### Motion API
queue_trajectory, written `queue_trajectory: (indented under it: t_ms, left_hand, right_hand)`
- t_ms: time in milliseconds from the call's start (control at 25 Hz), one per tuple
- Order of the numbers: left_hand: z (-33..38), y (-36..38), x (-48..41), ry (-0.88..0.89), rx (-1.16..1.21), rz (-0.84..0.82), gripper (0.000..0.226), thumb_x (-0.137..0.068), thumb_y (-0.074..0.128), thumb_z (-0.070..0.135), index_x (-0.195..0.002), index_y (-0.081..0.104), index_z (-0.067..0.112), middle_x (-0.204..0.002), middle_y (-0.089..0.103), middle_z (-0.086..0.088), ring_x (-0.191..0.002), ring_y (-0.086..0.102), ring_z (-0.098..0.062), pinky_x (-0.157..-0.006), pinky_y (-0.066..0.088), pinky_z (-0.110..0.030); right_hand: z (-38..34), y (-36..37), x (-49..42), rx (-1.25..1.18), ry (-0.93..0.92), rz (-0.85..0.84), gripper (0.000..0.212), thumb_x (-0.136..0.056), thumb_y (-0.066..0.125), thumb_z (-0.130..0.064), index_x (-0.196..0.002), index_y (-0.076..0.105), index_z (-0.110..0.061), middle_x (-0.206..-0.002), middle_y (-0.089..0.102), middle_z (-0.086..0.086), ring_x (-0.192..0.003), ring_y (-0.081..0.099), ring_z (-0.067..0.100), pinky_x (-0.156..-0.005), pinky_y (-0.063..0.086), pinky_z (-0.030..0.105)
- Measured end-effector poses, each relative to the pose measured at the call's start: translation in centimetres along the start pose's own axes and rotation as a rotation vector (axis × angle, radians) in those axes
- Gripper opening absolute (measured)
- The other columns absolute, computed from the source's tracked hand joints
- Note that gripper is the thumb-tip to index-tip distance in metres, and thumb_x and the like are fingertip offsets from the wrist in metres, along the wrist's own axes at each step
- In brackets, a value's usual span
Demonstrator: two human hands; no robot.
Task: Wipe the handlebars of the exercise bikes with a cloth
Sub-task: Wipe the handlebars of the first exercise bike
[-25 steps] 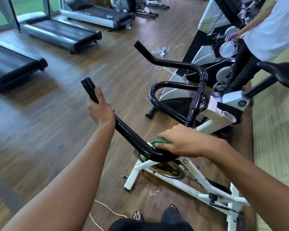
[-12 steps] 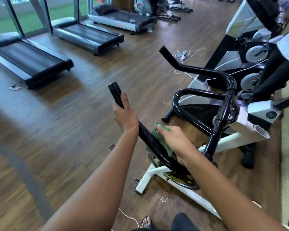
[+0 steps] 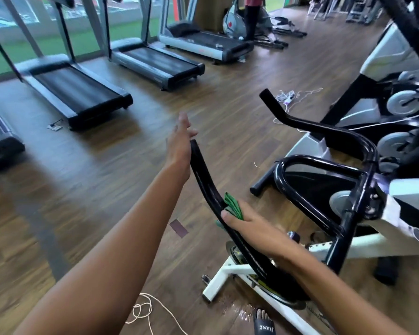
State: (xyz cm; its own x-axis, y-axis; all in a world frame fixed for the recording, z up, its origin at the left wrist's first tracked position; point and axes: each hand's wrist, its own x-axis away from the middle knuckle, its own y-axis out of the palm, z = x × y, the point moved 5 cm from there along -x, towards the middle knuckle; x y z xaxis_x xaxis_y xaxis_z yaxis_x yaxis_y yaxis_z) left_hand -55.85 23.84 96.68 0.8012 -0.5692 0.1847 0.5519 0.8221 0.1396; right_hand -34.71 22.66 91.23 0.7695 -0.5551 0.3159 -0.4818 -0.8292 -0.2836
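Handlebar [image 3: 205, 180] of the white-framed exercise bike [image 3: 240, 269], near left prong, with cloth pressed to it.

Right hand [image 3: 246, 226], grip clamped on a folded green cloth [image 3: 232, 207], thumb wrapped over the black prong about midway along its length; cloth sits on the prong's right side. Left hand [image 3: 179, 141] flat, fingers spread apart, beside the prong's tip, holding nothing; whether it touches the tip I cannot tell. Far prong [image 3: 300, 122] bare, well apart. Wet patch on the wood floor [image 3: 155, 213] under the bike's front. White cord [image 3: 143, 308] lies coiled near a sandalled foot [image 3: 264, 322]. Treadmills [image 3: 82, 93] stand along the windows.
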Motion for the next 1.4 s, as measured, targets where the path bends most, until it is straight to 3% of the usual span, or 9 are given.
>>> queue_trajectory:
  t_ms: [200,320,400,520,600,800,1040,1200,1400]
  left_hand:
    - [-0.6,0.8,-1.2,-0.074,-0.192,0.033,0.026,-0.092,0.041,0.0,-0.088,0.062,0.013,-0.097,0.064,-0.012,-0.077,0.056,-0.025,-0.076,0.046,-0.032]
    - [-0.5,0.4,-0.7,-0.174,-0.23,0.031,0.028,-0.098,0.042,0.01,-0.077,0.059,0.017,-0.082,0.062,-0.007,-0.076,0.057,-0.023,-0.067,0.044,-0.03]
    - [-0.5,0.1,-0.3,-0.242,-0.241,0.021,0.031,-0.103,0.041,0.023,-0.079,0.059,0.016,-0.079,0.06,-0.003,-0.072,0.056,-0.017,-0.061,0.04,-0.029]
    - [-0.6,0.2,-0.3,-0.236,-0.322,-0.063,0.042,-0.105,0.035,0.041,-0.113,0.067,0.016,-0.121,0.06,-0.007,-0.111,0.057,-0.022,-0.084,0.037,-0.032]
    - [-0.3,0.2,-0.3,-0.218,-0.381,-0.082,0.049,-0.105,0.03,0.046,-0.127,0.063,0.017,-0.14,0.051,-0.008,-0.13,0.046,-0.024,-0.093,0.028,-0.034]
    - [-0.2,0.2,0.1,-0.206,-0.273,-0.062,0.043,-0.106,0.034,0.04,-0.127,0.06,0.012,-0.132,0.059,-0.005,-0.104,0.053,-0.015,-0.075,0.037,-0.027]
    - [-0.4,0.2,-0.1,-0.208,-0.251,-0.074,0.04,-0.106,0.036,0.035,-0.131,0.056,0.012,-0.119,0.058,-0.004,-0.103,0.054,-0.016,-0.077,0.04,-0.026]
    - [-0.6,0.2,-0.2,-0.212,-0.234,-0.081,0.042,-0.105,0.038,0.036,-0.136,0.054,0.012,-0.132,0.058,-0.005,-0.121,0.054,-0.02,-0.095,0.039,-0.031]
    - [-1.1,0.2,-0.4,-0.229,-0.146,-0.057,0.033,-0.105,0.04,0.037,-0.106,0.065,0.015,-0.113,0.066,-0.005,-0.11,0.06,-0.021,-0.105,0.045,-0.039]
  right_hand:
    - [-4.3,0.7,-6.2,-0.197,-0.059,0.013,0.041,-0.103,0.043,-0.043,-0.138,0.05,-0.023,-0.119,0.061,-0.009,-0.115,0.055,0.009,-0.092,0.045,0.019]
    - [-8.4,0.3,-8.3,-0.339,-0.111,-0.014,0.044,-0.105,0.037,-0.046,-0.124,0.062,-0.016,-0.095,0.065,-0.007,-0.093,0.062,0.009,-0.071,0.048,0.015]
    - [-9.0,0.4,-9.5,-0.308,-0.126,-0.007,0.046,-0.105,0.035,-0.049,-0.124,0.061,-0.016,-0.099,0.066,-0.003,-0.092,0.061,0.008,-0.077,0.048,0.021]
    - [-6.2,0.9,-9.3,-0.128,-0.109,-0.014,0.05,-0.104,0.03,-0.053,-0.141,0.046,-0.024,-0.135,0.058,0.004,-0.125,0.054,0.015,-0.108,0.039,0.035]
    - [-3.9,1.4,-8.5,-0.058,-0.091,-0.068,0.056,-0.102,0.029,-0.058,-0.146,0.04,-0.025,-0.141,0.054,0.005,-0.134,0.048,0.02,-0.112,0.035,0.039]
    - [-9.0,1.2,-10.3,-0.184,-0.277,0.048,0.053,-0.106,0.028,-0.047,-0.151,0.034,-0.02,-0.15,0.042,0.003,-0.142,0.035,0.014,-0.12,0.025,0.039]
    - [-5.1,1.7,-7.5,0.216,-0.405,0.038,0.061,-0.106,0.033,-0.039,-0.156,-0.004,-0.034,-0.164,0.002,-0.014,-0.149,0.0,-0.002,-0.121,0.007,0.024]
    - [-5.5,1.5,-8.1,0.035,-0.514,0.074,0.052,-0.108,0.031,-0.034,-0.155,0.01,-0.035,-0.165,0.006,-0.015,-0.148,0.002,-0.008,-0.125,0.007,0.029]
    - [-6.1,1.5,-8.9,0.054,-0.552,0.054,0.05,-0.108,0.032,-0.027,-0.154,0.012,-0.037,-0.165,-0.002,-0.016,-0.144,-0.001,-0.016,-0.114,0.007,0.006]
